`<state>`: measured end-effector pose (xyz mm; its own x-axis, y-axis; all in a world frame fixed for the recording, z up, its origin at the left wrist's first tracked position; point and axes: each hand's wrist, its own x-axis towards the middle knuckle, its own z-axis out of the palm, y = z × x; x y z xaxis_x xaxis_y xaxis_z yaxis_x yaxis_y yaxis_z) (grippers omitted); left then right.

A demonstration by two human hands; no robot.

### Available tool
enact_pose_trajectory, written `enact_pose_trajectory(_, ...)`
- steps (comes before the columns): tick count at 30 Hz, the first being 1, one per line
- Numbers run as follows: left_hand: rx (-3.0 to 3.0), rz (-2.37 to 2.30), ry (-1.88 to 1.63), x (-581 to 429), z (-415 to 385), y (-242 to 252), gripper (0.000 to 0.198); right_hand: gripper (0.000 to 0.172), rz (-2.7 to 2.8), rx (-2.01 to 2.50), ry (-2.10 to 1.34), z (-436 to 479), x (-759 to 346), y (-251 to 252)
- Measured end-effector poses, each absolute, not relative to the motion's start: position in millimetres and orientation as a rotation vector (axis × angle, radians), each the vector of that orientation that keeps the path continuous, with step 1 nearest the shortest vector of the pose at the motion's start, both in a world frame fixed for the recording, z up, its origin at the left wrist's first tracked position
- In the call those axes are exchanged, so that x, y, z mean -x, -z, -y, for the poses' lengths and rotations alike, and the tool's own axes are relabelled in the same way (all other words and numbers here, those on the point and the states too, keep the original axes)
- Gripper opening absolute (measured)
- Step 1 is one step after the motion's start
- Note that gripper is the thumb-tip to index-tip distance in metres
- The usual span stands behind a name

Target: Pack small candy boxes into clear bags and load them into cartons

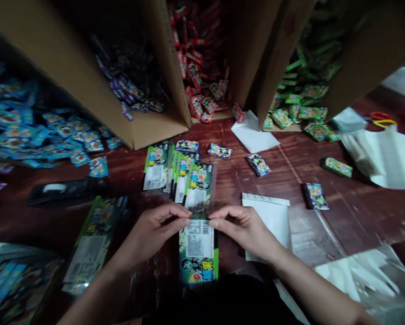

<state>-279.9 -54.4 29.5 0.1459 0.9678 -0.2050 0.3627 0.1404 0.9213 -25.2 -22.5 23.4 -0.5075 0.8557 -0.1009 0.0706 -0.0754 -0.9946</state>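
A green printed package (198, 253) with a white label lies upside down in front of me, near the table's front edge. My left hand (165, 225) pinches its far edge at the left corner, thumb against fingertips. At the right corner of the same edge, my right hand (239, 225) holds it in a like pinch. Just beyond the fingers lies another green package (198, 187), upright in my view. More green packages (156, 167) overlap to its left. What the fingertips grip between them is partly hidden.
Cardboard boxes (161, 128) stand behind, with blue, purple, red and green candy packets. White paper (268, 221) and loose packets (315, 196) lie to the right. A black object (63, 189) and green packages (90, 243) are at left. Scissors (381, 121) sit far right.
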Motion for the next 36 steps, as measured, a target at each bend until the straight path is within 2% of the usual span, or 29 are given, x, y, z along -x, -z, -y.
enact_pose_trajectory(3, -1.513, -1.350, -0.657, 264.4, 33.6, -26.7, 0.013, 0.018, 1.786, 0.978, -1.373, 9.3, -5.5, -20.2)
enact_pose_trajectory(7, -1.659, -1.129, -0.564, 207.9, -4.4, -26.9, 0.012, 0.022, 1.961, 1.304, -0.761, -23.6, -77.4, -3.1)
enact_pose_trajectory(10, -1.756, -0.969, -0.459, 157.5, -24.3, -22.9, 0.009, 0.028, 2.145, 1.524, -0.595, -38.8, -119.7, 17.7)
enact_pose_trajectory(14, -1.850, -0.976, -0.281, 117.2, -34.2, -12.7, 0.006, 0.032, 2.259, 1.560, -0.653, -39.0, -134.3, 36.7)
enact_pose_trajectory(18, -1.855, -1.020, -0.227, 109.4, -35.7, -7.8, 0.008, 0.016, 2.213, 1.518, -0.724, -34.9, -133.2, 34.7)
enact_pose_trajectory(23, -1.836, -1.032, -0.222, 110.2, -36.4, -7.7, 0.010, 0.014, 2.012, 1.286, -0.913, -38.5, -138.5, 20.8)
enact_pose_trajectory(25, -1.835, -1.030, -0.229, 110.4, -36.0, -6.9, 0.010, 0.020, 2.011, 1.275, -0.902, -41.5, -135.4, 20.4)
enact_pose_trajectory(28, -1.824, -1.033, -0.241, 110.7, -34.8, -5.1, 0.010, 0.038, 2.127, 1.329, -0.881, -44.0, -124.9, 26.6)
enact_pose_trajectory(31, -1.805, -1.032, -0.280, 110.0, -33.7, -3.6, 0.011, 0.045, 2.126, 1.358, -0.907, -42.4, -116.3, 33.6)
enact_pose_trajectory(36, -1.757, -1.057, -0.310, 112.0, -30.2, -5.4, 0.010, 0.041, 1.820, 1.273, -1.142, -29.3, -116.6, 21.2)
